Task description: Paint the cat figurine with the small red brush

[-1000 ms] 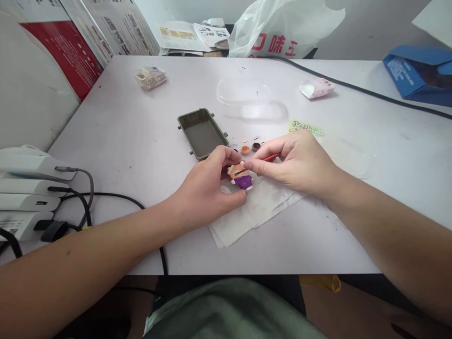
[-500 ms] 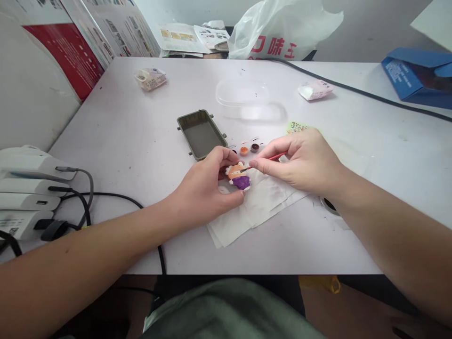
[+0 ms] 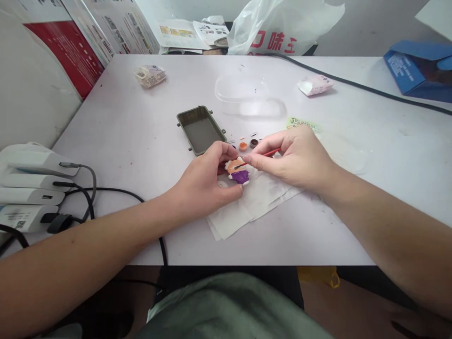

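The left hand [image 3: 206, 181] covers the lower left part of the figure [image 3: 238, 171], so only its orange top and purple bottom show; what it depicts is too small to tell. The brush [image 3: 259, 157] shows as a thin red handle running out of the right hand [image 3: 294, 157], its dark tip touching the figure's orange part; the rest of the handle is hidden in the fingers. Both forearms are cut off at the frame's lower edge.

The left hand grips the figure between thumb and curled fingers, over the tissue [image 3: 254, 202] on the tabletop [image 3: 141, 127]. The right hand pinches the brush like a pen, wrist low. Small paint pots [image 3: 248, 144] sit just behind the hands, beside a grey tray [image 3: 200, 130].
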Motion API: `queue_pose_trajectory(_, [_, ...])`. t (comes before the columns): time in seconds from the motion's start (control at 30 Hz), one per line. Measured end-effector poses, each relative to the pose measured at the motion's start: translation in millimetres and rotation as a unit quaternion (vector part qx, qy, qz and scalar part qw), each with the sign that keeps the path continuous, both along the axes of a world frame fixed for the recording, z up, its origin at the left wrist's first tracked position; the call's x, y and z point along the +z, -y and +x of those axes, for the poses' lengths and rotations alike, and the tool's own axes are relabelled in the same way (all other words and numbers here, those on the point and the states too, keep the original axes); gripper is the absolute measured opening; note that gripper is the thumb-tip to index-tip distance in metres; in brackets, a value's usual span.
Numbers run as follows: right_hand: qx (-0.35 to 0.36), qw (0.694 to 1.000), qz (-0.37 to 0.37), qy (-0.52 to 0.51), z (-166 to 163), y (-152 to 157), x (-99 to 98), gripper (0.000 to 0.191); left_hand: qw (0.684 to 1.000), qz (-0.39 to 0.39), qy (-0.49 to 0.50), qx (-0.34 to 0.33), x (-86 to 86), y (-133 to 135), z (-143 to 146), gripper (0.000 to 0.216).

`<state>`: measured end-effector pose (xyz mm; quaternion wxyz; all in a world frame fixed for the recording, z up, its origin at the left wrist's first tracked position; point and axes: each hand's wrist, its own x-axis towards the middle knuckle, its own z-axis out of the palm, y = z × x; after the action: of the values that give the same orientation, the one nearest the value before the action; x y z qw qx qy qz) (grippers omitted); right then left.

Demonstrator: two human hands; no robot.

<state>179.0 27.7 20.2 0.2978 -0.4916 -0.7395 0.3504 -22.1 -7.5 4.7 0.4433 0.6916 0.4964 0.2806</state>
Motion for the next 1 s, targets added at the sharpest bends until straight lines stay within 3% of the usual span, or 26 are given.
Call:
queue_pose_trajectory(0.4, [-0.132,0.990,-0.027,-0.031,9,-18,-6.1,0.018,1.000,-0.023,-0.019,0.008,-0.1,0,-1,0.041])
queue_pose_trajectory(1.0, [-0.102,0.994,0.024,0.023,-5,-24,-10.5,0.014,0.999,-0.035,0.000,0.000,0.5,1,-2,0.039])
